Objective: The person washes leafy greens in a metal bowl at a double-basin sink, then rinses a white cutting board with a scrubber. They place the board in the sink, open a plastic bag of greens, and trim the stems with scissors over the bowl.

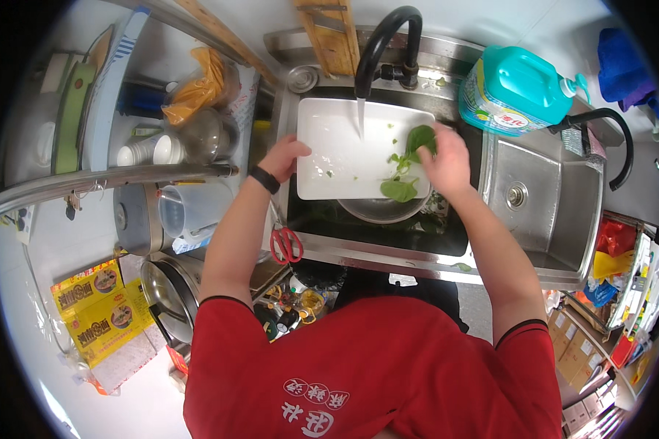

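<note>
A white rectangular tray [335, 164] lies under the black faucet [365, 66], whose water runs into it. My left hand [288, 156] grips the tray's left edge. At the right edge is my right hand [449, 156], its thumb over the rim; a dark green leaf [420, 140] touches its fingers, and whether it holds the leaf or the tray I cannot tell. More leafy greens [400, 189] and small green scraps lie in the tray's right part. Partly hidden beneath the tray is a round metal bowl [384, 211], within the left sink basin.
A teal detergent jug [527, 90] with a pump stands behind the right steel basin [532, 192]. Red-handled scissors [285, 244] rest at the sink's front left rim. On the left, a shelf rail [115, 178] fronts white cups and bags; a clear plastic jug [192, 211] sits below.
</note>
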